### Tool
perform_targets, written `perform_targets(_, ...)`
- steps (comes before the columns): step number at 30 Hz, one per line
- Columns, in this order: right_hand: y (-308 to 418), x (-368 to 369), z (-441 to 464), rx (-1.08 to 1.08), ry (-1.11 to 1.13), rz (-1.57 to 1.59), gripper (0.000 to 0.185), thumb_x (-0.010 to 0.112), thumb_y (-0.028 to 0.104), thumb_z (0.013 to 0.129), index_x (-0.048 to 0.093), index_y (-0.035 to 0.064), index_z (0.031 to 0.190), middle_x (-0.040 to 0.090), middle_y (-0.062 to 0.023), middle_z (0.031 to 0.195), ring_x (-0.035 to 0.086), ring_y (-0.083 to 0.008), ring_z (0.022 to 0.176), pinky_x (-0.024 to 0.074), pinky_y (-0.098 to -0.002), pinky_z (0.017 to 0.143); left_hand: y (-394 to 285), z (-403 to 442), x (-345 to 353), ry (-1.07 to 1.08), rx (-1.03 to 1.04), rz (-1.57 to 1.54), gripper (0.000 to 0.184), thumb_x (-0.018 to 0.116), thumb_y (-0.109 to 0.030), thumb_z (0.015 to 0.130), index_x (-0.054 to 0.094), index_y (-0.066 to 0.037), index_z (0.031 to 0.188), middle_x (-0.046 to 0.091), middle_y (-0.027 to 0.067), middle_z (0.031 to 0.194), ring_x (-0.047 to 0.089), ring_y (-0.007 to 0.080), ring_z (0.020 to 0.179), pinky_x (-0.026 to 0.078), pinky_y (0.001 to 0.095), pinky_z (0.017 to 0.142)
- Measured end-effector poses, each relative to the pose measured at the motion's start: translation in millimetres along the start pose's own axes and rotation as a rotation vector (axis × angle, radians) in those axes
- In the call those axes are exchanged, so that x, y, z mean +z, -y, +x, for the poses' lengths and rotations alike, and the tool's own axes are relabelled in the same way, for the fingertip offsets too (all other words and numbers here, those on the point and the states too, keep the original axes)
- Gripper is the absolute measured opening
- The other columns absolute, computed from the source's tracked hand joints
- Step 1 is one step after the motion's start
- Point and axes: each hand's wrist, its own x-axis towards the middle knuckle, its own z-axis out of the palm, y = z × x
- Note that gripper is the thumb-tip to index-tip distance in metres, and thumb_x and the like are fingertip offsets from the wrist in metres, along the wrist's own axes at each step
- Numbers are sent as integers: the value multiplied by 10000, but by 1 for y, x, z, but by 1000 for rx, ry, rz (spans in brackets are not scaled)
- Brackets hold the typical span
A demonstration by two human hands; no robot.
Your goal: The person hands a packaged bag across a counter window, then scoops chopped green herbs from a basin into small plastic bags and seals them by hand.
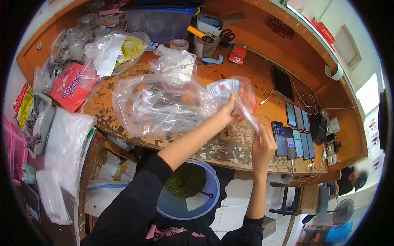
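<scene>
My left hand (pixel 230 111) is closed on a clear plastic bag (pixel 245 89) with white, blue and red print showing on it. Lower and to the right, my right hand (pixel 264 143) pinches the narrow, stretched end of that same bag, so it spans the gap between both hands above the worn wooden desk (pixel 213 151). What lies inside the bag is too blurred to name. Left of my left hand spreads a large, crumpled clear plastic bag (pixel 160 108). Behind it stands a smaller plastic-wrapped packet (pixel 178 67) with a white printed label.
Several phones (pixel 289 141) lie right of my right hand, with cables around them. A dark tablet (pixel 283 83) rests farther back. Tape (pixel 179 44) and a holder with scissors (pixel 225 37) stand at the rear. A blue tub (pixel 212 180) with green bits sits below the desk edge.
</scene>
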Motion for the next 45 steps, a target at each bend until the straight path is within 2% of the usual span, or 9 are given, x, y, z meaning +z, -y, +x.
perform_targets(8,-63,6,-15,497,-92,382,161,608,83,878,598,-41,979,626,-153,838,626,-183,795,490,-344,679,-54,31,62,-377,176,480,781,497,-579,863,291,3,1340,505,180,1232,510,313,1125,430,532,899)
perform_targets(14,-132,33,-43,439,192,11,250,634,127,842,562,-68,981,594,-239,969,565,-394,817,458,-398,765,-43,-54,86,-60,226,635,904,638,-380,843,115,121,1385,523,140,1103,560,222,1059,491,372,850)
perform_targets(16,-130,33,-43,84,-15,-195,144,594,90,852,602,-29,933,562,-208,1022,574,-358,866,445,-402,745,-33,-84,81,-17,250,646,744,597,-327,881,222,97,1364,530,145,1137,551,213,1086,464,323,914)
perform_targets(20,-107,14,-30,300,-42,-75,180,568,38,870,641,-16,1024,600,-164,998,598,-274,820,478,-347,720,-28,-137,47,197,306,902,599,552,-221,915,277,22,1388,495,159,1246,495,212,1175,390,313,1007)
perform_targets(23,-56,-8,-20,604,-35,704,187,607,102,886,659,-31,1007,649,-45,804,589,-89,701,461,-234,636,-21,-181,29,261,240,917,607,561,-175,913,262,-19,1417,461,151,1317,448,202,1230,363,318,1033)
perform_targets(32,81,-1,-90,750,176,834,157,690,-19,771,572,-12,874,665,-90,841,602,-108,732,452,-218,653,32,-262,-4,214,-55,341,468,538,-137,932,392,-31,1364,468,110,1338,451,206,1230,401,334,1013)
perform_targets(34,89,-3,-94,342,52,369,117,688,-46,738,616,-25,828,656,-93,806,599,-154,683,448,-254,647,41,-272,-16,130,22,206,308,532,-123,934,529,-17,1224,518,126,1274,496,195,1181,445,314,969)
perform_targets(41,97,-13,-115,611,170,602,153,643,-48,782,691,-14,923,667,-75,757,598,-125,667,457,-256,640,44,-299,-47,-208,145,625,155,644,-153,878,586,-33,957,627,16,927,583,72,804,457,218,685)
perform_targets(45,91,-14,-125,706,332,733,101,591,-33,843,666,-41,910,673,-63,778,617,-92,728,470,-223,688,38,-305,-54,-121,-23,579,148,590,-122,906,545,-27,1010,629,100,1054,616,164,920,502,293,820)
